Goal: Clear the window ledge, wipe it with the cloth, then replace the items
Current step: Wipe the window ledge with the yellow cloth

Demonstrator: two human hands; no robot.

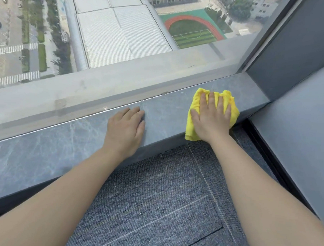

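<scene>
The window ledge (54, 148) is a long grey marbled stone slab that runs from lower left to upper right under the glass. A crumpled yellow cloth (193, 105) lies on its right part. My right hand (211, 118) presses flat on the cloth, fingers spread toward the window. My left hand (126, 129) rests palm down on the bare ledge to the left of the cloth, holding nothing. No other items stand on the visible ledge.
The window glass (115, 31) rises directly behind the ledge. A dark grey wall panel (298, 47) closes the ledge's right end, and a grey surface (296, 138) juts out at right. Grey carpet tiles (154, 206) cover the floor below.
</scene>
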